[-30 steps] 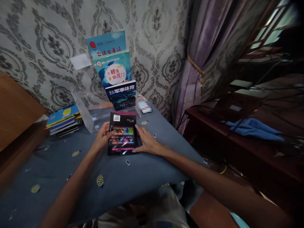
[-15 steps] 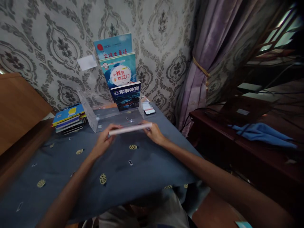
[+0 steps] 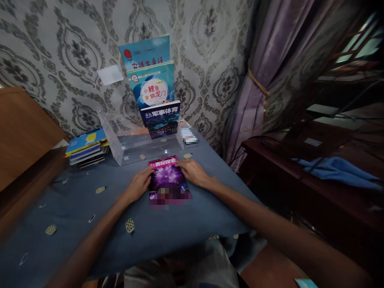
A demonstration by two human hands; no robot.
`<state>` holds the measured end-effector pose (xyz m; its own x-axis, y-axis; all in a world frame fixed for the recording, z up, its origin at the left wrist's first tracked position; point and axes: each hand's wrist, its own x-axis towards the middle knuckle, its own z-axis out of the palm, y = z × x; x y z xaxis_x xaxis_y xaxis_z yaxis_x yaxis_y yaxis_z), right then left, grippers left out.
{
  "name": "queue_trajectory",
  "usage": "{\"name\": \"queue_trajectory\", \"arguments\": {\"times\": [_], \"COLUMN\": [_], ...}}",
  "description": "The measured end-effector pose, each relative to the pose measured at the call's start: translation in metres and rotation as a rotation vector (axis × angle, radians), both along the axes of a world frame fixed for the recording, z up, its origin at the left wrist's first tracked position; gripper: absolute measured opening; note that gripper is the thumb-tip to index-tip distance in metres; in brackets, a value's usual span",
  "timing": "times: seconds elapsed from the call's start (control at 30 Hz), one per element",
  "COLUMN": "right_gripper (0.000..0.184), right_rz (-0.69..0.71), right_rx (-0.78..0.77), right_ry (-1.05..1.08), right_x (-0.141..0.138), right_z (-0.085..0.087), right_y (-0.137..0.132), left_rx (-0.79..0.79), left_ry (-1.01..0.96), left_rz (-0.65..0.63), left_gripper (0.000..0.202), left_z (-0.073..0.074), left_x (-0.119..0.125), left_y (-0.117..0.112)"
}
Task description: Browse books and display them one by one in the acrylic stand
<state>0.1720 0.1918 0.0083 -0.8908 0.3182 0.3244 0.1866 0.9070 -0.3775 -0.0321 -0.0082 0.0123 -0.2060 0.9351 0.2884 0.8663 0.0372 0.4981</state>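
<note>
A purple-covered book (image 3: 168, 178) lies front cover up on the blue tablecloth (image 3: 90, 200). My left hand (image 3: 139, 188) rests against its left edge and my right hand (image 3: 193, 172) against its right edge, fingers curled on the book's sides. Just beyond stands a clear acrylic display stand (image 3: 126, 140) with three books upright in tiers: a dark blue one (image 3: 160, 118) in front, a light blue one (image 3: 154, 86) behind it, and another blue one (image 3: 145, 52) at the top.
A stack of books (image 3: 87, 148) lies at the left of the stand. A small item (image 3: 189, 134) sits to the stand's right. Patterned wallpaper is behind; a purple curtain (image 3: 258, 80) and a dark bench with blue cloth (image 3: 336, 168) stand on the right.
The book lay back cover up, was lifted on edge and turned over between both hands, and now lies front cover up on the cloth.
</note>
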Motion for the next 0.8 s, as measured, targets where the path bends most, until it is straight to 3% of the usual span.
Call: {"name": "queue_trajectory", "arguments": {"times": [0.2, 0.33, 0.5, 0.8], "right_gripper": [0.027, 0.024, 0.024, 0.02], "right_rz": [-0.036, 0.086, 0.271, 0.229], "right_rx": [0.115, 0.114, 0.092, 0.127], "right_ry": [-0.062, -0.042, 0.018, 0.013], "right_x": [-0.006, -0.023, -0.057, -0.082], "right_z": [0.013, 0.018, 0.012, 0.001], "right_y": [-0.018, -0.043, -0.072, -0.075], "left_rx": [0.073, 0.109, 0.108, 0.172], "left_ry": [-0.006, -0.031, 0.009, -0.09], "left_rz": [0.106, 0.095, 0.097, 0.137], "left_gripper": [0.03, 0.031, 0.033, 0.053], "left_z": [-0.011, -0.018, -0.017, -0.016], "left_x": [-0.024, -0.027, -0.025, -0.027], "left_y": [0.024, 0.028, 0.025, 0.019]}}
